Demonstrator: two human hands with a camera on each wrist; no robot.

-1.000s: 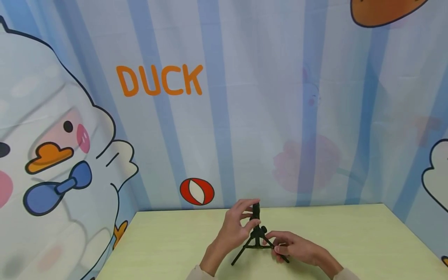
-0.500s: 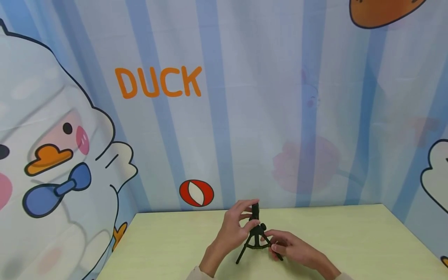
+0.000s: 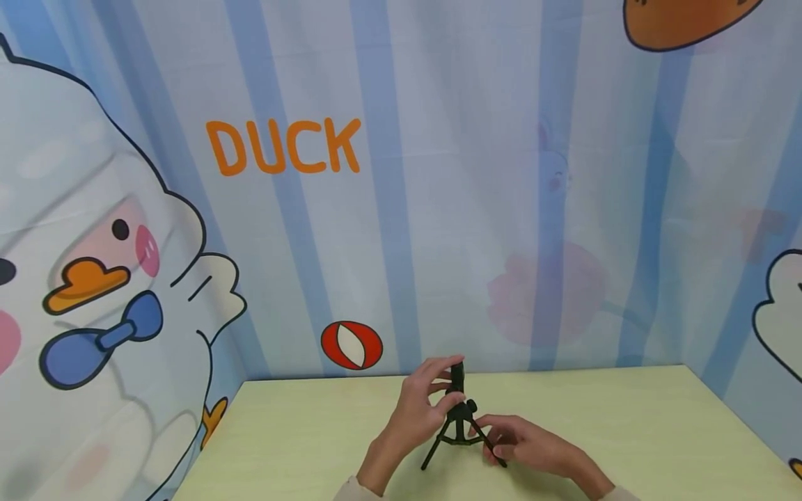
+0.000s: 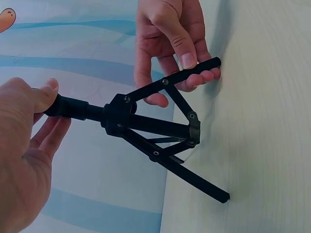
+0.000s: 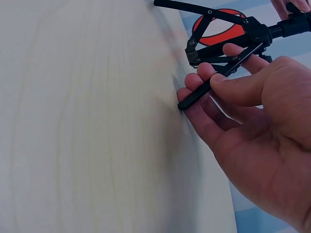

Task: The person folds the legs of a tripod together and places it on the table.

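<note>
A small black tripod [image 3: 460, 412] stands upright between the hands, its legs partly spread and braced by hinged struts. My left hand [image 3: 415, 410] grips the tripod's top section with thumb and fingers, seen closer in the left wrist view, where the tripod [image 4: 160, 127] extends toward the table. In the right wrist view, my right hand [image 5: 272, 111] pinches one tripod leg [image 5: 197, 95] between thumb and fingers near its lower end. A round knob sits beside the tripod's collar. Whether the leg tips touch the table is hard to tell.
The pale wood-grain table [image 3: 301, 431] lies under the hands. A striped blue-and-white curtain [image 3: 438, 209] with duck prints and orange lettering hangs behind the table's back edge and at both sides.
The tripod's legs have drawn closer together than a second ago, the right leg moving inward with my right hand. My left hand stays on the top section. During the last half second little has shifted.
</note>
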